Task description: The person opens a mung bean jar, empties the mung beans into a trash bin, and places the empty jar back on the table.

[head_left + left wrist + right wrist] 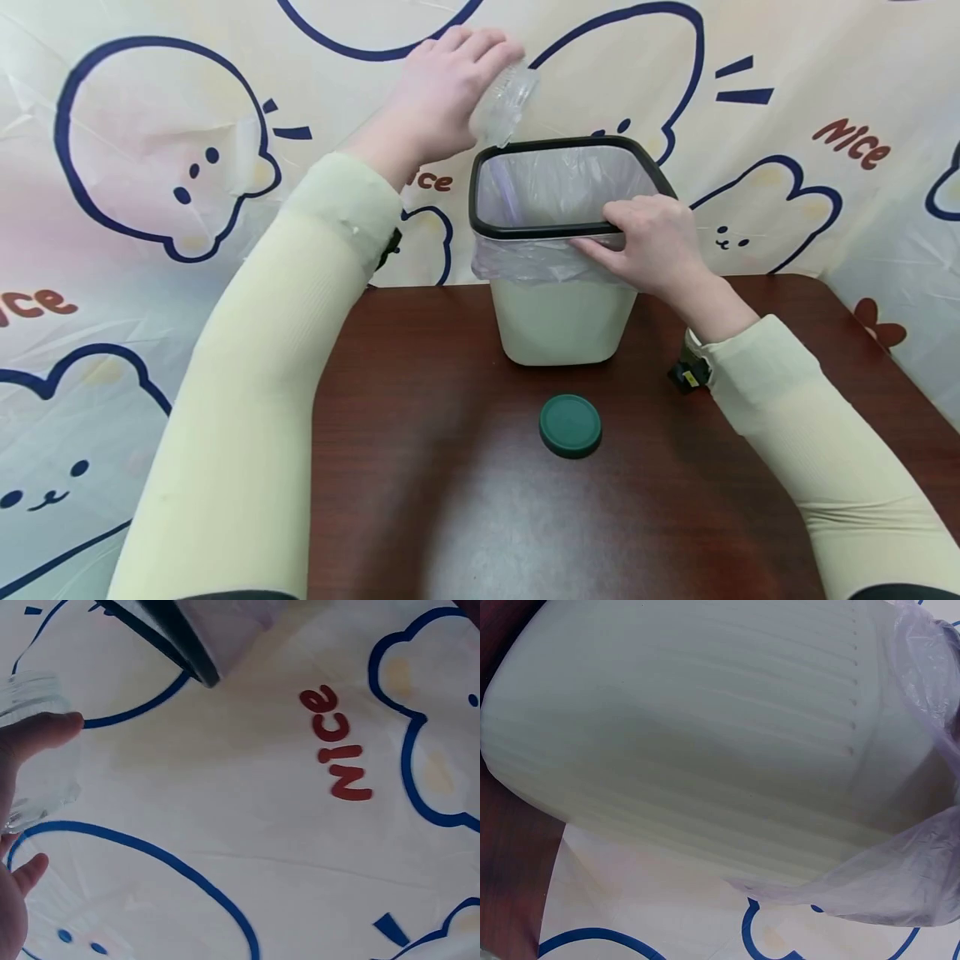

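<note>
A clear jar point(506, 107) is raised in a person's left hand point(450, 100), tipped on its side just above and beside the left edge of a cream bin point(558, 325). The thumb and fingers wrap around the glass in a firm hold. The right hand point(652, 242) grips the bin's black rim at the near right corner, fingers over the edge and thumb beneath it, apparently to steady it.

The job looks partway through: a green lid point(570, 423) lies flat on the dark wooden table point(690, 508) in front of the bin, probably taken from the jar, which appears uncovered. The jar has not been set down and the lid is not on it; refitting it may be what is left.

No contents can be made out through the jar's glass, though the fingers cover part of it, and whether anything has been tipped out cannot be told. The bin stands on the table, lined with a thin, see-through bag point(525, 260) folded down over the rim. Its bottom is hidden, so what it holds cannot be judged.
</note>
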`<state>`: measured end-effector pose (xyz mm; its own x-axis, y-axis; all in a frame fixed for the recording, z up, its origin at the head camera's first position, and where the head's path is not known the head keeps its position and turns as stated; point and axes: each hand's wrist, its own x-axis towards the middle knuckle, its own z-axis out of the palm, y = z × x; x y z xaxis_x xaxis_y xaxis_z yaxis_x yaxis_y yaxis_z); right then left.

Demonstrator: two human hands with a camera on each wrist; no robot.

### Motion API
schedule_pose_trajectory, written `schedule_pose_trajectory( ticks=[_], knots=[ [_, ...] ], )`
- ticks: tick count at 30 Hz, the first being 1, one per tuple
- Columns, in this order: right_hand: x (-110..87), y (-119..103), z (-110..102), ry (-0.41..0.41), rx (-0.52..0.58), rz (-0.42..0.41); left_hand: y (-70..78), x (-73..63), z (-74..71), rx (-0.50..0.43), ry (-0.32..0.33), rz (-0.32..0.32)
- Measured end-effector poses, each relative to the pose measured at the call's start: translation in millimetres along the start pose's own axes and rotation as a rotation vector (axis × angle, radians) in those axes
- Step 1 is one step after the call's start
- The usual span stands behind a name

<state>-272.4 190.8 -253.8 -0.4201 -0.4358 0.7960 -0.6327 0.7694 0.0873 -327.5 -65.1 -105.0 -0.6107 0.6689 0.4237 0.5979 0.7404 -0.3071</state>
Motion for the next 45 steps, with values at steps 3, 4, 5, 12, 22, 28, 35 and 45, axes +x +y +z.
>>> schedule_pose_trajectory(
  ticks=[3, 4, 5, 12, 22, 28, 35, 45],
  knots=[
    [0.3, -0.3, 0.1, 0.001, 0.002, -0.001, -9.3, -8.8, 2.0, -0.094, 0.017, -0.077],
    [0.4, -0.1, 0.1, 0.001, 0.002, 0.0, -12.1, -11.8, 2.4, -0.124, 0.027, -0.103],
    [0.6, 0.0, -0.2, 0.001, 0.002, 0.0, -14.4, -14.8, 3.1, -0.153, 0.034, -0.135],
    [1.5, 1.3, -2.7, -0.007, 0.005, 0.0, -23.5, -36.1, 11.7, -0.394, 0.084, -0.345],
    [-0.7, 3.2, -5.2, 0.003, -0.007, 0.0, -21.7, -59.7, 37.0, -0.906, 0.24, -0.578],
    [-0.3, 3.1, -4.1, -0.006, -0.006, 0.012, -15.5, -85.5, 56.4, -1.16, 0.3, -0.679],
    [-0.2, 3.8, -3.8, -0.003, -0.009, 0.014, -5.9, -115.5, 73.8, -1.361, 0.302, -0.715],
    [-1.4, 3.3, -4.7, -0.019, -0.013, 0.019, 2.0, -150.1, 96.8, -1.403, 0.243, -0.673]
  ],
)
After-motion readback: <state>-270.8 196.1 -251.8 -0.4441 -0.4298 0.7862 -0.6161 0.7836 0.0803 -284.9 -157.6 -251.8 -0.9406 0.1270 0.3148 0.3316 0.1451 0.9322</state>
